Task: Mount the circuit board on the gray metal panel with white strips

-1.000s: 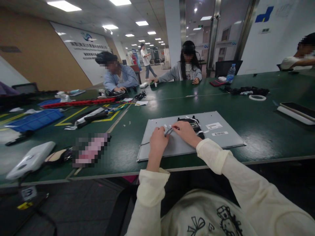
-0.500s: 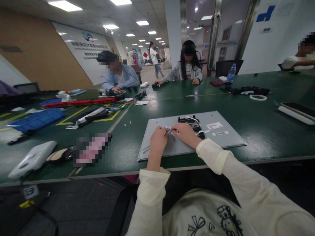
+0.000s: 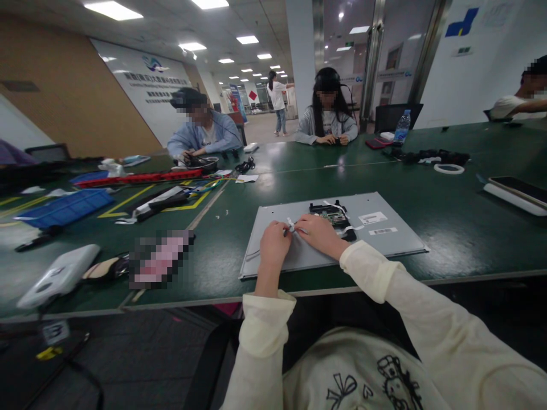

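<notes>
A flat grey metal panel [image 3: 273, 228] lies on the green table before me. My left hand [image 3: 274, 242] is closed over its left part, thumb and fingertips pinching a thin grey cable [image 3: 253, 256], whose loose part trails toward the panel's left edge. Close beside it, my right hand [image 3: 319, 232] is pinched on the same cable. A small piece of white tape [image 3: 291, 224] shows between the fingertips of both hands. Just beyond my right hand, a black bracket with a green circuit board [image 3: 334, 216] is on the panel, partly covered by that hand.
Left of me are a pink pixelated phone-shaped thing [image 3: 164, 259], a white device [image 3: 58, 276] and a blue basket [image 3: 66, 208]. At right lie a phone [image 3: 519, 191], a white tape roll [image 3: 448, 169] and a bottle [image 3: 402, 128]. Two people sit across the table.
My fingertips have drawn closer together around the white tape and cable. The panel has stayed put. Across the table, one person's hands have come together; a walker in the background has shifted right.
</notes>
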The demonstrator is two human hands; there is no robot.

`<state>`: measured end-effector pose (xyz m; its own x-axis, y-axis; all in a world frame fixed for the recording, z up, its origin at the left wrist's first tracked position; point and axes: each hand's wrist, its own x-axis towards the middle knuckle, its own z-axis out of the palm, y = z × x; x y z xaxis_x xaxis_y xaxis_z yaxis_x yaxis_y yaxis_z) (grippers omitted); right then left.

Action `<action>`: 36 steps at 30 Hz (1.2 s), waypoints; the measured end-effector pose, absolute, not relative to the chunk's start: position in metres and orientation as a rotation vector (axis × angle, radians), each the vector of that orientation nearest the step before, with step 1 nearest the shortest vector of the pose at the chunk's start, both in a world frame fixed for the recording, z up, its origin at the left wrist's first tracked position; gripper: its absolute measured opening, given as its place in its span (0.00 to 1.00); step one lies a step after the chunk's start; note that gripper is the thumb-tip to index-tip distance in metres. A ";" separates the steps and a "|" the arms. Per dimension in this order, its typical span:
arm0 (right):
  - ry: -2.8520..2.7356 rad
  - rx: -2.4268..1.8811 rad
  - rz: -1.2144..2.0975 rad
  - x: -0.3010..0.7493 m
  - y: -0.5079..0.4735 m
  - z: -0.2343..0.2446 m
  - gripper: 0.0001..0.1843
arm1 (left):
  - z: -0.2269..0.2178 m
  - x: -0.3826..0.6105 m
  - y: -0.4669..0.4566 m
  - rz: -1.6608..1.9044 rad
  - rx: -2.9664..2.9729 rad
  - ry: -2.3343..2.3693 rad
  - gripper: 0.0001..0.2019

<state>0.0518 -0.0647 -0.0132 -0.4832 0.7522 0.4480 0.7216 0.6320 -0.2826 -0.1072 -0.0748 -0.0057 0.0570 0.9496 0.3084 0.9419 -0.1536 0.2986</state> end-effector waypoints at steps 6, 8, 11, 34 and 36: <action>-2.381 -1.101 0.093 0.047 -0.063 -0.020 0.12 | -0.007 -0.107 -0.074 0.696 2.257 2.048 0.08; -2.402 -1.128 0.095 0.045 -0.064 -0.019 0.12 | -0.007 -0.106 -0.074 0.690 2.251 2.058 0.08; -2.423 -1.156 0.098 0.044 -0.067 -0.017 0.12 | -0.006 -0.106 -0.075 0.675 2.249 2.056 0.08; -2.510 -1.070 0.012 0.044 -0.069 -0.020 0.10 | -0.007 -0.107 -0.077 0.403 2.433 1.962 0.24; -2.528 -1.064 0.006 0.044 -0.072 -0.018 0.10 | -0.005 -0.106 -0.077 0.350 2.406 1.985 0.23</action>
